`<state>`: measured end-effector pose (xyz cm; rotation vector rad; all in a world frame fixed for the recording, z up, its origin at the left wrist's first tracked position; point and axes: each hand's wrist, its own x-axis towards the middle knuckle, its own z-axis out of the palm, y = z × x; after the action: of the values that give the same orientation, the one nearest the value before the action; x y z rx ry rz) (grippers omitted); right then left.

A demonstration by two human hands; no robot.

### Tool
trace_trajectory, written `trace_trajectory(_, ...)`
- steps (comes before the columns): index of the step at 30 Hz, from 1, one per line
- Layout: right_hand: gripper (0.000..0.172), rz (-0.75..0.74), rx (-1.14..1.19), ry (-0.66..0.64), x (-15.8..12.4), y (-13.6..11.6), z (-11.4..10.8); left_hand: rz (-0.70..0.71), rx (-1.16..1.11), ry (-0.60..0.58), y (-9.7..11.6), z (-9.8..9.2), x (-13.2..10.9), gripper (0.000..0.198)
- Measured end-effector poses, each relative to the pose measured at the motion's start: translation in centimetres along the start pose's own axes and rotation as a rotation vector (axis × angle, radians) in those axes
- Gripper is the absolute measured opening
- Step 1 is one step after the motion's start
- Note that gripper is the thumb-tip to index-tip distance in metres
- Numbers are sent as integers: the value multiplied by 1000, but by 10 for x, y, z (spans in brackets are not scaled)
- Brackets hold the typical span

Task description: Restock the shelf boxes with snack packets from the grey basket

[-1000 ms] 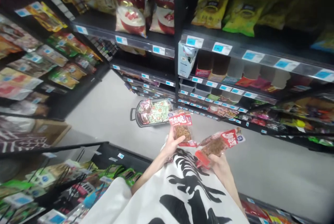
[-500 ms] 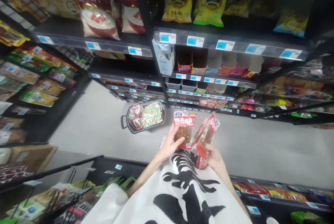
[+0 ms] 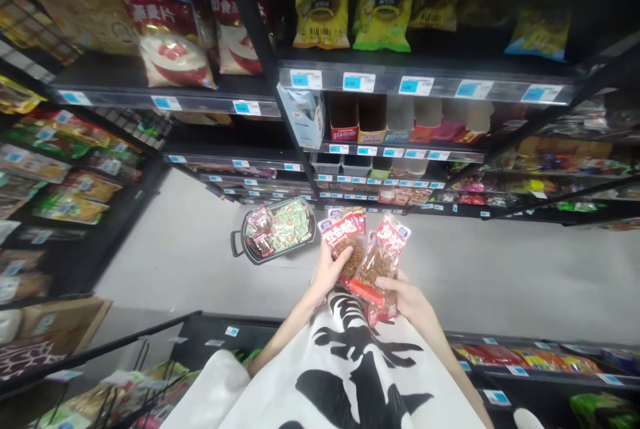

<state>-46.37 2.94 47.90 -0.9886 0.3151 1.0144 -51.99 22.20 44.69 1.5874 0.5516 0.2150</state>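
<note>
In front of my body, my left hand [image 3: 330, 268] grips red-and-clear snack packets [image 3: 346, 242], thumb across the front; at least two overlap at their tops. Brown food shows through their clear windows. My right hand [image 3: 403, 292] is closed around more snack packets [image 3: 383, 252], with similar red print and a red band near the bottom. One of these overlaps the edge of the left-hand packets. Lower down, another red packet end pokes out below the right-hand ones. How many packets each hand has is partly hidden.
On the grey floor to the left stands a black basket [image 3: 239, 242] holding green and dark red packets. Ahead are black shelves [image 3: 425, 86] with yellow snack bags [image 3: 385, 6] and open cartons [image 3: 370, 129]. Racks of bagged goods flank both sides, and a cardboard box [image 3: 65, 322] sits lower left.
The left-hand packets have spread, so a second one shows behind. My right hand has turned its packets face up and brought them against the left ones. The view has shifted slightly.
</note>
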Motion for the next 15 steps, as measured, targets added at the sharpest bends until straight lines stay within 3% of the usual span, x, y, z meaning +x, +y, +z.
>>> trace_trajectory(4, 54, -94, -35, 84, -6, -2, -7, 23, 79, 78, -2, -7, 3, 96)
trace_trajectory(7, 56, -146, -128, 110, -6, -6, -15, 48, 134, 46, -4, -16, 7, 99)
trace_trajectory(9, 58, -160, -210, 96, -3, -8, -20, 80, 208, -39, -3, -19, 9, 83)
trace_trajectory(12, 58, -175, -342, 53, 1, -11, -26, 130, 329, -234, 0, -19, 8, 42)
trace_trajectory(15, 55, -228, -456, 125, 1, -13, -29, 185, 397, -278, 2, -11, 0, 29)
